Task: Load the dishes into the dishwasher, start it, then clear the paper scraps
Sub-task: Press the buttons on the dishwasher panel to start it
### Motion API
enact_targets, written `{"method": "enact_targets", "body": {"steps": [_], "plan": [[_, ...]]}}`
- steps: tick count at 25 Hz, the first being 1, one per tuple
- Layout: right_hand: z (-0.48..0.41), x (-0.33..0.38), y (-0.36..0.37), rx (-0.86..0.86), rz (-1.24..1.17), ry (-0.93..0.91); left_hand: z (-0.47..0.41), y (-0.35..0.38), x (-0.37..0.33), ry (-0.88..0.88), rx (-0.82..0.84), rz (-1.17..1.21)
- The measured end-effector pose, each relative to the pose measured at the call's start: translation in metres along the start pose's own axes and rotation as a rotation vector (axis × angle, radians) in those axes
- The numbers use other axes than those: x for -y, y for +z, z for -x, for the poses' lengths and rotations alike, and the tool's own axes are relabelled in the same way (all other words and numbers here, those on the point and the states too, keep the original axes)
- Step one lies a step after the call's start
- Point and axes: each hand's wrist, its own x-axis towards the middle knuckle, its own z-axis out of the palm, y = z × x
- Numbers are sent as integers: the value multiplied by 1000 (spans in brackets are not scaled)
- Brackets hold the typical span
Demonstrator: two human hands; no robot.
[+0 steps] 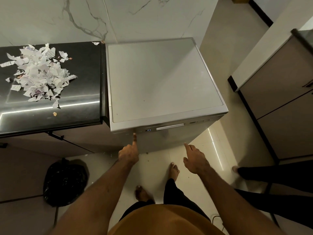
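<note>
A silver dishwasher (160,78) stands with its door closed, right of a black countertop (83,92). A small display (148,130) glows on its front panel, left of the door handle (169,126). My left hand (128,155) points forward, its straight index fingertip touching the panel left of the display; the other fingers are curled. My right hand (194,160) hovers relaxed in front of the door's lower right and holds nothing. A heap of torn white paper scraps (39,72) lies on the countertop's left part.
A black rubbish bag (65,182) sits on the floor below the counter. Another person's legs (271,172) reach in from the right. A beige cabinet (279,82) stands to the right. A few stray scraps (54,114) lie near the counter's front edge.
</note>
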Motion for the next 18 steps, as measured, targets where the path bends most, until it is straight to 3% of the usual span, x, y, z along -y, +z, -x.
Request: {"method": "enact_targets", "body": {"steps": [5,10,18], "plan": [[3,3,7,8,-39,19,6,-6,3,22,-4,25],[-3,-12,-9,-35,-83,70,17,-7,-10,160,-18,25],[-30,-73,-48,-89,-247,148,27,-13,-46,165,-20,278]]}}
